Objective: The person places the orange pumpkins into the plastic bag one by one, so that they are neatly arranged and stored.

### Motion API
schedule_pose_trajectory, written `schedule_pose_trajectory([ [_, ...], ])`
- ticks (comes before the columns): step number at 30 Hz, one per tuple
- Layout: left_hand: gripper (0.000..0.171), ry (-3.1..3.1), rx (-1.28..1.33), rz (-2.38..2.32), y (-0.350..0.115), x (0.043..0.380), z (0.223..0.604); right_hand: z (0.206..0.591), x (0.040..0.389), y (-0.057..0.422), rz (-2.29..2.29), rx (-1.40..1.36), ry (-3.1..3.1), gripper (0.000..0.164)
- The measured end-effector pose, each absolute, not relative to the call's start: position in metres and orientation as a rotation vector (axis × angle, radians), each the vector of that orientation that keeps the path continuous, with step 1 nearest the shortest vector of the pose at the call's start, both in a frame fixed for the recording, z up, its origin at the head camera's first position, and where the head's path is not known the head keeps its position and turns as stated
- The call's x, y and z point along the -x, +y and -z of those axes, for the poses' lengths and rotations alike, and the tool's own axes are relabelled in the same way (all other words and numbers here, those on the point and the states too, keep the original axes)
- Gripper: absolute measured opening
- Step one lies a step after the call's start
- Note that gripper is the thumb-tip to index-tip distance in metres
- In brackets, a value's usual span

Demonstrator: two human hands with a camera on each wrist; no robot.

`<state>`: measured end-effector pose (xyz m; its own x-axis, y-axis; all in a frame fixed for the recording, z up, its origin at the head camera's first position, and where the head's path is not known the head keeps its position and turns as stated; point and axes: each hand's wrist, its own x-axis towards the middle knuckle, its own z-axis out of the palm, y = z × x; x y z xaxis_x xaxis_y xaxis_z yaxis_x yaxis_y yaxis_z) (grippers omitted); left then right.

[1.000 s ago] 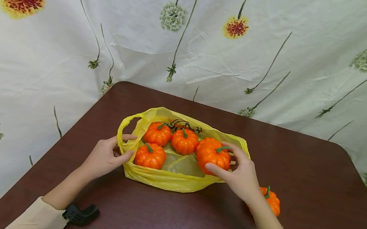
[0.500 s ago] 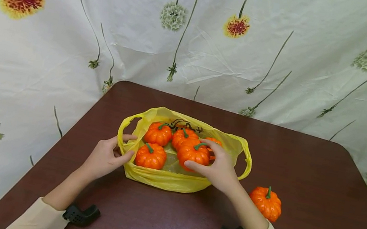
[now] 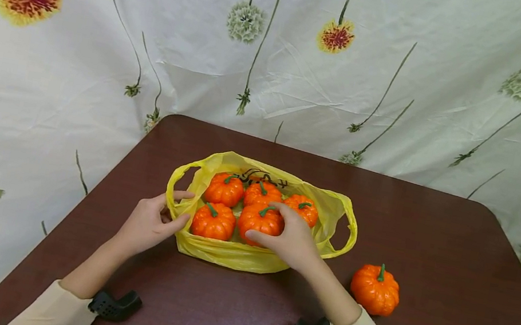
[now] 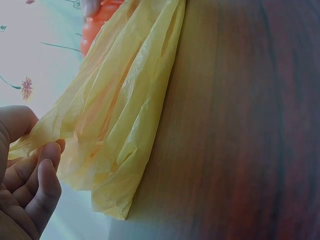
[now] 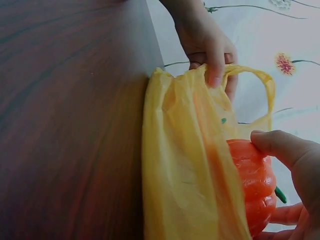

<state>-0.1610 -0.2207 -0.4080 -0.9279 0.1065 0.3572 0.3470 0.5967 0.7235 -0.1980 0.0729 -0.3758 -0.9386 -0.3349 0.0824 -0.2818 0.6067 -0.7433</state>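
A yellow plastic bag [image 3: 243, 261] lies with its mouth spread on the table, several small orange pumpkins inside it. My left hand [image 3: 152, 223] pinches the bag's left edge beside the handle; the left wrist view shows thumb and fingers on the gathered plastic [image 4: 115, 115]. With my right hand [image 3: 296, 241] I grip a pumpkin [image 3: 257, 223] by its side, low in the bag's front middle. In the right wrist view that pumpkin [image 5: 255, 187] is partly hidden behind the bag's front wall. Another pumpkin [image 3: 214, 222] sits just left of it.
One more pumpkin [image 3: 376, 290] stands on the dark brown table [image 3: 459, 279], right of the bag and close to my right forearm. A white cloth with printed flowers [image 3: 286, 74] hangs behind the table. The bag's right handle loop [image 3: 351, 234] stands up unheld.
My right hand has carried its pumpkin leftward and down into the bag's front middle. The pumpkin at the bag's right back and the one outside are now more exposed. My left hand stays put.
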Motion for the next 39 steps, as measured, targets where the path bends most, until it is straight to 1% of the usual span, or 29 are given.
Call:
schedule_pose_trajectory([
  [8, 0.038, -2.535, 0.387, 1.264, -0.22, 0.161, 0.407, 0.386, 0.198, 0.067, 1.142, 0.539, 2.805, 0.079],
  [13, 0.038, -2.542, 0.383, 1.272, -0.219, 0.161, 0.407, 0.391, 0.198, 0.066, 1.1, 0.568, 2.8, 0.075],
  [19, 0.038, -2.547, 0.381, 1.274, -0.22, 0.161, 0.406, 0.396, 0.198, 0.064, 1.063, 0.599, 2.81, 0.076],
  [32, 0.038, -2.546, 0.392, 1.256, -0.22, 0.16, 0.406, 0.399, 0.195, 0.063, 1.021, 0.632, 2.854, 0.076],
  [39, 0.037, -2.535, 0.397, 1.249, -0.22, 0.16, 0.406, 0.39, 0.188, 0.071, 1.088, 0.649, 2.868, 0.067],
])
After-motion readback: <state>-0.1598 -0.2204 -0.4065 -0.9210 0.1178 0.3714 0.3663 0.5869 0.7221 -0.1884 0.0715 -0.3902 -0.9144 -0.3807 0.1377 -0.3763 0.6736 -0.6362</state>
